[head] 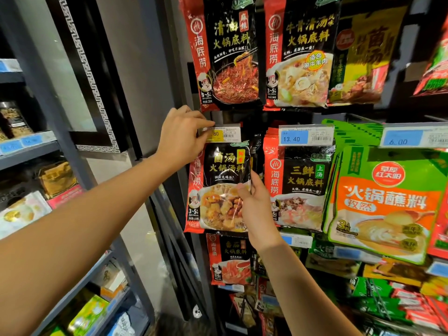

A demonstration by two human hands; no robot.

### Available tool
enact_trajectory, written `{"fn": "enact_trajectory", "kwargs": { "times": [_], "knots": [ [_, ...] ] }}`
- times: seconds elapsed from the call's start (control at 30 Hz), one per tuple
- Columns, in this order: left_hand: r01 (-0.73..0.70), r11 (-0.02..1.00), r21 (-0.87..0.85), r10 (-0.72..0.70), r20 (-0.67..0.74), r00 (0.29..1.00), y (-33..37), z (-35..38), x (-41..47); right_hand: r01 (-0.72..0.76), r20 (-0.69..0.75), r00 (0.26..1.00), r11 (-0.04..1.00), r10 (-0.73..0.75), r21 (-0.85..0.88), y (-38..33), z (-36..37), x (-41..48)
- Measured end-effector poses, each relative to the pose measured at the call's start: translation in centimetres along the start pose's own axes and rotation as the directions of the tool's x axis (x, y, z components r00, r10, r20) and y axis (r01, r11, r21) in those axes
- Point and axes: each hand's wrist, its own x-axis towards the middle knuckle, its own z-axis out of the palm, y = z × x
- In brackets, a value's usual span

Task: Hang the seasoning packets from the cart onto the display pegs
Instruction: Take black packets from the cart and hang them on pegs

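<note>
A black and red seasoning packet [219,190] with a mushroom soup picture hangs upright at the left end of the middle peg row. My left hand [183,137] pinches its top left corner, right by the yellow price tag [223,134] at the peg's tip. Lower down, my right hand [254,204] grips the packet's right edge, thumb on the front. The peg itself is hidden behind the tag and my fingers. The cart is out of view.
Other hanging packets surround it: black and red ones above [228,52] and to the right [299,187], green ones [385,202] further right, a tomato one below [229,260]. A dark pillar [135,76] and grey shelves [29,151] stand to the left.
</note>
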Motion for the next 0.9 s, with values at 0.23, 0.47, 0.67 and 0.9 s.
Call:
{"fn": "enact_trajectory", "kwargs": {
  "times": [0.23, 0.47, 0.67, 0.9],
  "knots": [
    [-0.002, 1.000, -0.001, 0.002, 0.006, 1.000, 0.0, 0.0, 0.0, -0.121, -0.045, 0.991, 0.992, 0.122, 0.027, 1.3, 0.0, 1.1],
    [-0.004, 1.000, -0.004, 0.004, 0.006, 1.000, 0.0, 0.0, 0.0, -0.117, -0.052, 0.992, 0.993, 0.117, 0.016, 1.5, 0.1, 1.5],
    [-0.011, 1.000, -0.007, 0.011, -0.004, 1.000, 0.0, 0.1, 0.0, -0.081, -0.083, 0.994, 0.988, 0.071, -0.131, 1.6, -0.7, 1.4],
    [-0.026, 1.000, -0.003, 0.026, -0.039, 0.999, 0.0, 0.6, -0.3, 0.047, -0.068, 0.990, 0.743, -0.123, -0.668, 6.2, -1.8, 0.3]
  ]
}}
